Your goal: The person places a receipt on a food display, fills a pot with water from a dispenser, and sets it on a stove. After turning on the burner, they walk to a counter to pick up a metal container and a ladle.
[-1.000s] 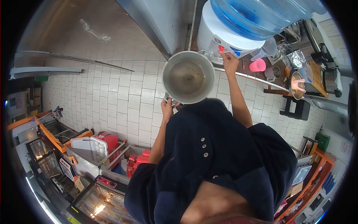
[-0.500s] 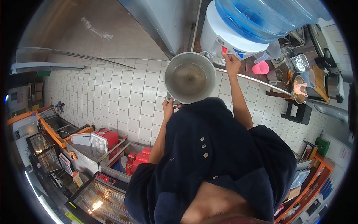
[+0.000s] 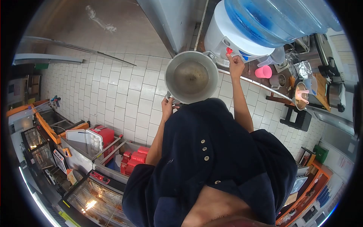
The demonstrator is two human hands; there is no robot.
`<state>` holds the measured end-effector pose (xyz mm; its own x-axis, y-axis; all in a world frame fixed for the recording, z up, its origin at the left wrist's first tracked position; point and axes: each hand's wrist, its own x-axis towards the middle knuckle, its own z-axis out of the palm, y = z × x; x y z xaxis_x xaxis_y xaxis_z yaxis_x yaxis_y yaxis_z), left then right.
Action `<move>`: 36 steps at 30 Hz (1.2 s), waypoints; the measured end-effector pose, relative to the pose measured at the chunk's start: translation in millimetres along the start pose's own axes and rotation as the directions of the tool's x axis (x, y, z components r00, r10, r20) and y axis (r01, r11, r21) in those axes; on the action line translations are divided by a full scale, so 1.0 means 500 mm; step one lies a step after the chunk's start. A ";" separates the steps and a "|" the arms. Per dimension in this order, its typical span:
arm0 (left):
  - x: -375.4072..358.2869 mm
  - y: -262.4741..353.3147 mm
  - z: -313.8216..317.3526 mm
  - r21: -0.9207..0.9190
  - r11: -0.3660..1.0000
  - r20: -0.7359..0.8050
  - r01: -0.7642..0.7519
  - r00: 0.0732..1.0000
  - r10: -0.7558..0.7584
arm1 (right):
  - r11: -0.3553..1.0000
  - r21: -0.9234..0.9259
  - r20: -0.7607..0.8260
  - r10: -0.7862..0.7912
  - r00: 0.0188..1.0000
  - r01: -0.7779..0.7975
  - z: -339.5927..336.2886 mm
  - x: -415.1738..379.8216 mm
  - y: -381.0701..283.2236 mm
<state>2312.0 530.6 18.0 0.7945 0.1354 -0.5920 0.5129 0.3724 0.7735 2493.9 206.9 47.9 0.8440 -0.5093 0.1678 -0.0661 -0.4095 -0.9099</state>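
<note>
Pot held at the water dispenser, other hand on red tap

Left hand (image 3: 168, 109): fingers wrapped round the near handle (image 3: 169, 95) of a big grey metal pot (image 3: 171, 81), gripping it. Right hand (image 3: 236, 67): arm stretched out, fingertips at the red tap (image 3: 229, 50) of a white dispenser (image 3: 216, 38); touching, but pinch or press, can't tell.

Pot location: in front of the person, right by the shirt front (image 3: 189, 125), open side up, over the tiled floor (image 3: 124, 98). Its far handle (image 3: 210, 56) is next to the dispenser; contact there unclear. Shallow liquid (image 3: 192, 75) in the bottom, dark specks near the middle.

Dispenser sits on a counter, large blue bottle (image 3: 272, 22) on top, blue tap (image 3: 243, 57) just beside the red one. Further along the counter: clear jug (image 3: 278, 55), pink cup (image 3: 263, 72), metal mug (image 3: 278, 81) near the cup, then a metal bowl (image 3: 300, 105) with a pink utensil (image 3: 302, 93) in it.

Person's left side, well apart from the pot: red boxes (image 3: 133, 160), lit glass cabinet (image 3: 94, 200).
</note>
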 end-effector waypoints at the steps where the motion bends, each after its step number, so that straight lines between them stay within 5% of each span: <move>1: -0.003 0.004 0.004 -0.007 1.000 -0.002 -0.001 1.000 0.001 | 1.000 -0.002 0.004 -0.006 1.000 0.006 0.001 0.003 0.010; 6: -0.012 0.011 0.006 -0.047 0.998 0.000 -0.030 1.000 0.030 | 0.993 0.014 0.028 0.114 0.993 -0.115 0.004 0.003 0.017; 19: 0.000 -0.010 -0.010 -0.107 0.993 0.030 -0.057 0.998 0.060 | 0.990 0.067 0.050 0.125 0.991 -0.128 0.010 -0.002 0.023; 27: 0.000 0.003 -0.006 -0.079 0.993 0.047 -0.091 0.994 0.095 | 0.984 0.145 -0.049 -0.098 0.994 0.105 0.037 -0.058 0.021; 33: -0.006 0.007 -0.005 -0.111 0.991 0.044 -0.072 0.996 0.077 | 0.988 0.155 0.087 -0.028 0.996 0.014 0.047 -0.015 0.041; 36: -0.001 0.003 -0.008 -0.090 0.992 0.039 -0.089 0.995 0.093 | 0.977 0.193 0.135 -0.118 0.984 0.091 0.036 -0.010 0.051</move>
<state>2310.9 534.7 18.7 0.8510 0.1331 -0.5079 0.4085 0.4398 0.7998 2497.5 212.8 16.9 0.9101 -0.3504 0.2213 0.1148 -0.2999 -0.9470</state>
